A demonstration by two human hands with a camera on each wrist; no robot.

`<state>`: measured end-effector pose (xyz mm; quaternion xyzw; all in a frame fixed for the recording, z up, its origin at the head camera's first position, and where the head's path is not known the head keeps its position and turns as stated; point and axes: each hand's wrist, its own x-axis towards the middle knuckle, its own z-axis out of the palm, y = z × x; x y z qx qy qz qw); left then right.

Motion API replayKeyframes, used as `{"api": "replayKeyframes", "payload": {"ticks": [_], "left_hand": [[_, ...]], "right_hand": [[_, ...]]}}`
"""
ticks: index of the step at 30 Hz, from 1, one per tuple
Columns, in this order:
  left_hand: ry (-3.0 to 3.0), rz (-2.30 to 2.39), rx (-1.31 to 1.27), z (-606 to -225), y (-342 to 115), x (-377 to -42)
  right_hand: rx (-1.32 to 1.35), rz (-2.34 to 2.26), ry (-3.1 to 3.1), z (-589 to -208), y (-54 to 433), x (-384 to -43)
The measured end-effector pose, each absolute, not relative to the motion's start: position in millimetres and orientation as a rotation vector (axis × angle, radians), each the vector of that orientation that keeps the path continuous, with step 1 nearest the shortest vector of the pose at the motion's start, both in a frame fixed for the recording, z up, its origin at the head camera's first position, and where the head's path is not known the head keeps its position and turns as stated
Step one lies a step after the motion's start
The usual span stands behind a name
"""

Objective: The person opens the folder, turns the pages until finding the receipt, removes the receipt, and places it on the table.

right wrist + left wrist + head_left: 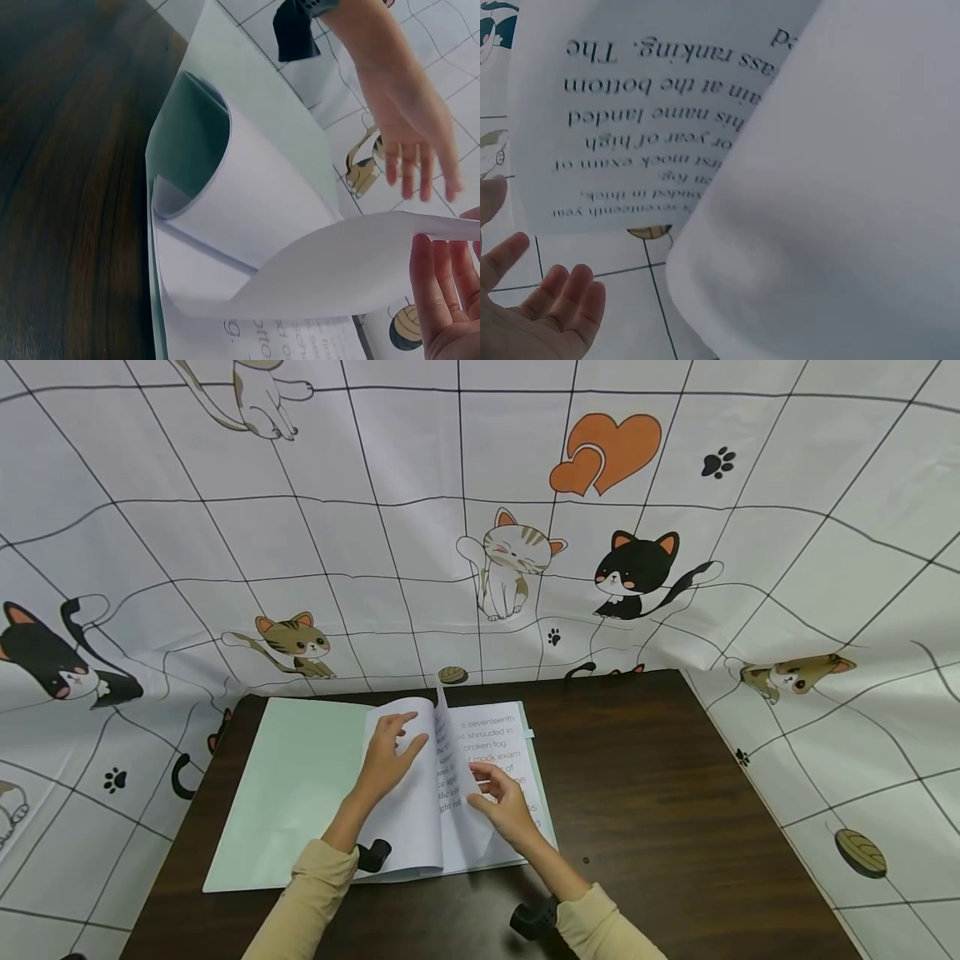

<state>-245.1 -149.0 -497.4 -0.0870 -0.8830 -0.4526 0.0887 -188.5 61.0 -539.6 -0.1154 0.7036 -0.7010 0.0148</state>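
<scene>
A sheaf of printed pages (405,768) lies in an opened light green folder (300,793). One loose page (453,777) stands raised and curved near the middle, showing print on one side. My right hand (501,802) is at the free edge of this page; in the right wrist view the edge of the raised page (352,262) runs between its fingers (429,281) and thumb. Over the turned pages on the left hovers my left hand (386,760), fingers and thumb spread, holding nothing. The left wrist view shows the left hand (547,307) beside the sheets, with nothing in its grasp.
The folder lies on a dark brown wooden table (637,793). A white cloth (405,543) printed with cats and grid lines hangs behind and at both sides. Under the raised page, a sheet with large print (487,735) lies on the right. Black wrist cameras sit on both wrists.
</scene>
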Motion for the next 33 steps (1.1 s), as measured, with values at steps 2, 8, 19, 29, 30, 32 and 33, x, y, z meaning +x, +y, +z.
{"api": "replayKeyframes", "payload": {"ticks": [2, 8, 19, 29, 30, 32, 33], "left_hand": [[-2.589, -1.376, -0.299, -495.2, -145.2, -244.9], [-2.537, -1.429, -0.349, -492.2, -135.7, -240.6], [-2.623, -1.413, -0.320, -488.8, -125.5, -237.9], [-2.665, -1.425, -0.268, -488.5, -121.3, -236.0], [-2.667, -1.419, -0.263, -488.8, -121.0, -236.2], [-2.665, -1.415, -0.258, -489.2, -120.7, -236.6], [-2.667, -1.413, -0.253, -489.5, -120.6, -236.8]], "right_hand": [[-0.366, -2.179, 2.180, -537.6, 58.4, -187.7], [-0.385, -2.171, 2.179, -536.6, 54.0, -185.4], [-0.405, -2.141, 2.163, -532.6, 47.1, -182.9], [-0.406, -2.115, 2.140, -531.2, 38.5, -180.3], [-0.406, -2.110, 2.142, -530.9, 37.5, -179.7], [-0.418, -2.105, 2.144, -530.2, 36.0, -178.7], [-0.418, -2.103, 2.143, -529.6, 35.4, -178.3]]}}
